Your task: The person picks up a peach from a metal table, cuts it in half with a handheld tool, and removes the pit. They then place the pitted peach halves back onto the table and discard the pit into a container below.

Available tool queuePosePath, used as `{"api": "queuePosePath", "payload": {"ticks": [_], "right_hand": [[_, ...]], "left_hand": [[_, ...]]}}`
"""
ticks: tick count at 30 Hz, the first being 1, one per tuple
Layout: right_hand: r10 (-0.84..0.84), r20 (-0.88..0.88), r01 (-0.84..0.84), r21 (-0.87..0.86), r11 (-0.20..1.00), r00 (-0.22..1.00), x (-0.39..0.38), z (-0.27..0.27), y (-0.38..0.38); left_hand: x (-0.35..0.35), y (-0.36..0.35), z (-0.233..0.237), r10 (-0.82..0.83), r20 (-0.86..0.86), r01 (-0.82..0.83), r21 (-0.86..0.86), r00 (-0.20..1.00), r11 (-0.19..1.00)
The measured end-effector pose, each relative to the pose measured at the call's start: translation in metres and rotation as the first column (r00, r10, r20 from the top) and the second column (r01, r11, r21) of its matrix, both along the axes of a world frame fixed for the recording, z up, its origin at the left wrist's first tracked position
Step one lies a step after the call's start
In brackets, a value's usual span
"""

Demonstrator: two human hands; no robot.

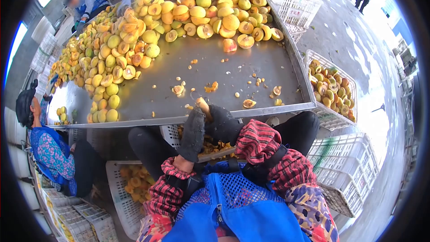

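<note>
Both my hands wear dark, soiled gloves and meet just over the near edge of a metal table. My right hand (pixel 224 124) is closed around a tool with a pale wooden handle (pixel 204 106) and a thin curved metal tip. My left hand (pixel 192 131) is closed right beside the handle; what its fingers hold, if anything, is hidden. On the metal table (pixel 179 69), beyond my hands, lie scraps and pits, a torn piece of orange flesh (pixel 211 87) and a cut fruit half (pixel 249 103). Halved yellow peaches (pixel 192 13) are heaped farther back.
Below my hands sits a crate of scraps (pixel 170 135), with a white crate of fruit (pixel 117 188) at left. Right of the table stand a filled crate (pixel 331 90) and stacked crates (pixel 347 166). A co-worker (pixel 51 152) sits at left; others work across the table.
</note>
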State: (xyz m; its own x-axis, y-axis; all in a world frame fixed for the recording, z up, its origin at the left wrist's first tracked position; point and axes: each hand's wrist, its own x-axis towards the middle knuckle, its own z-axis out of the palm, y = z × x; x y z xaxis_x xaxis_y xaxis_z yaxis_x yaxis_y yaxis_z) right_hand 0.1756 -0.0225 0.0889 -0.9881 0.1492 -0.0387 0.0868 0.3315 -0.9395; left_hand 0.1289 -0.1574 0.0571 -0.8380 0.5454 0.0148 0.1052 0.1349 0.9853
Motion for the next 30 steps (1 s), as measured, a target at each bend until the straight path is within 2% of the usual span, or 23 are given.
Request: {"api": "queuePosePath", "payload": {"ticks": [3, 5, 6, 8, 9, 11, 12, 14, 17, 18, 19, 21, 23, 24, 25, 28, 30], "right_hand": [[-0.007, 0.082, -0.002, 0.108, 0.994, 0.997, 0.000, 0.010, 0.002], [0.003, 0.182, -0.026, 0.125, 0.992, 0.983, 0.001, 0.024, 0.004], [0.000, 0.162, -0.016, 0.099, 0.995, 0.987, 0.001, 0.022, 0.005], [-0.010, 0.128, 0.004, 0.040, 0.999, 0.992, 0.003, 0.018, 0.004], [-0.024, 0.095, 0.037, -0.129, 0.991, 0.995, 0.004, 0.013, 0.006], [-0.074, 0.038, 0.083, -0.452, 0.888, 0.997, 0.007, 0.003, 0.015], [-0.106, 0.110, 0.144, -0.440, 0.886, 0.988, 0.009, 0.011, 0.022], [-0.161, 0.258, 0.258, -0.405, 0.877, 0.953, 0.015, 0.029, 0.035], [-0.065, 0.236, 0.131, -0.276, 0.952, 0.970, 0.025, 0.027, 0.042], [-0.067, 0.211, 0.092, -0.113, 0.989, 0.975, 0.031, 0.034, 0.039], [-0.048, 0.197, 0.078, -0.146, 0.986, 0.979, 0.036, 0.035, 0.037], [-0.014, 0.170, 0.051, -0.216, 0.975, 0.985, 0.048, 0.038, 0.033], [0.016, 0.234, 0.048, -0.267, 0.963, 0.972, 0.059, 0.050, 0.017], [0.042, 0.263, 0.035, -0.283, 0.958, 0.964, 0.066, 0.051, 0.010], [0.070, 0.291, 0.022, -0.299, 0.954, 0.954, 0.069, 0.055, 0.004], [0.114, 0.360, -0.024, -0.246, 0.969, 0.926, 0.069, 0.067, -0.004], [0.121, 0.380, -0.030, -0.235, 0.972, 0.917, 0.068, 0.068, -0.007]], "left_hand": [[0.003, 0.000, 0.011, -0.009, 0.063, 0.006, 0.051, 0.998, 0.999], [-0.003, -0.007, -0.018, 0.000, -0.247, 0.005, 0.022, 0.969, 1.000], [-0.005, -0.008, -0.023, 0.002, -0.394, 0.001, 0.008, 0.919, 1.000], [-0.003, -0.011, -0.016, -0.029, -0.071, 0.043, 0.213, 0.997, 0.976], [-0.003, -0.009, -0.004, -0.070, 0.091, 0.038, 0.317, 0.993, 0.948], [-0.001, -0.004, 0.021, -0.201, 0.383, -0.022, 0.505, 0.901, 0.863], [-0.002, -0.001, 0.028, -0.283, 0.500, -0.076, 0.582, 0.819, 0.810], [-0.004, 0.001, 0.034, -0.278, 0.480, -0.085, 0.605, 0.832, 0.791], [-0.002, 0.001, 0.043, -0.302, 0.486, -0.127, 0.669, 0.820, 0.732], [-0.003, -0.002, 0.041, -0.321, 0.503, -0.127, 0.669, 0.803, 0.732], [-0.004, -0.003, 0.040, -0.338, 0.520, -0.127, 0.669, 0.785, 0.733], [-0.001, -0.003, 0.051, -0.185, 0.226, 0.082, 0.402, 0.956, 0.912], [0.000, -0.002, 0.050, -0.146, 0.300, 0.005, 0.426, 0.943, 0.905], [-0.004, 0.001, 0.042, -0.192, 0.526, -0.175, 0.570, 0.829, 0.803], [-0.005, 0.004, 0.037, -0.284, 0.696, -0.382, 0.635, 0.659, 0.671], [0.002, 0.009, 0.048, -0.244, 0.589, -0.296, 0.670, 0.771, 0.680], [0.006, 0.007, 0.047, -0.199, 0.519, -0.217, 0.633, 0.831, 0.743]]}}
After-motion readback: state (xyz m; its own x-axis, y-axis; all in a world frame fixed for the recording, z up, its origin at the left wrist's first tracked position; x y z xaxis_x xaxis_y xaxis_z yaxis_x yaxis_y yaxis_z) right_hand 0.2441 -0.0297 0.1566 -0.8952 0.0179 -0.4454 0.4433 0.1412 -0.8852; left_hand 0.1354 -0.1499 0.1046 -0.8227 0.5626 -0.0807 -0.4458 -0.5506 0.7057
